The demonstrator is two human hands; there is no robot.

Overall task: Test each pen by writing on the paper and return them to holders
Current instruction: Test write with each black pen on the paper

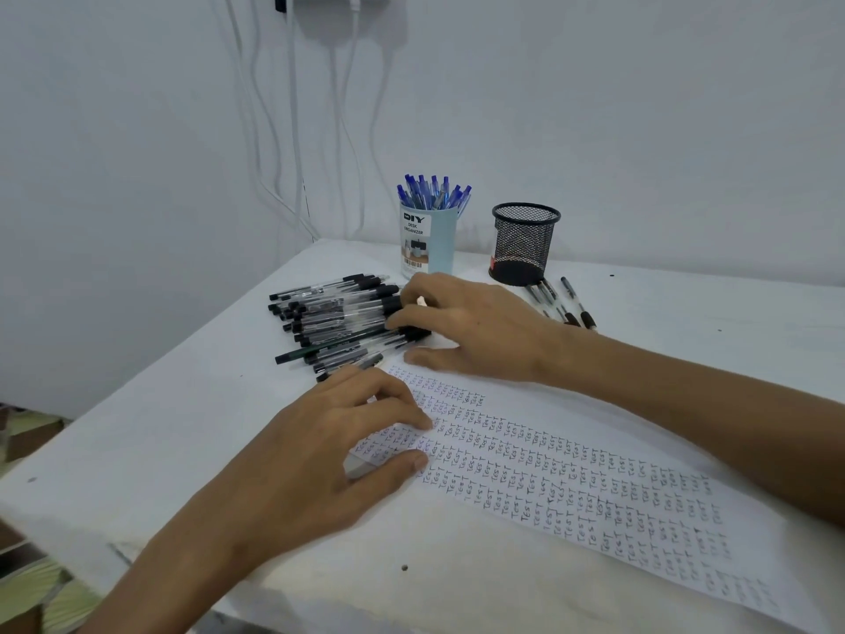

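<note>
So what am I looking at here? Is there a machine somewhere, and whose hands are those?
No machine: a person wears a camera on the head, so this one picture looks down at their own hands. The left hand rests on the paper, which is covered in rows of the word TEST. The right hand touches a pile of black pens; whether it grips one is unclear. Behind stand a blue holder full of blue pens and a black mesh holder, with a few loose pens lying beside it on the white table.
</note>
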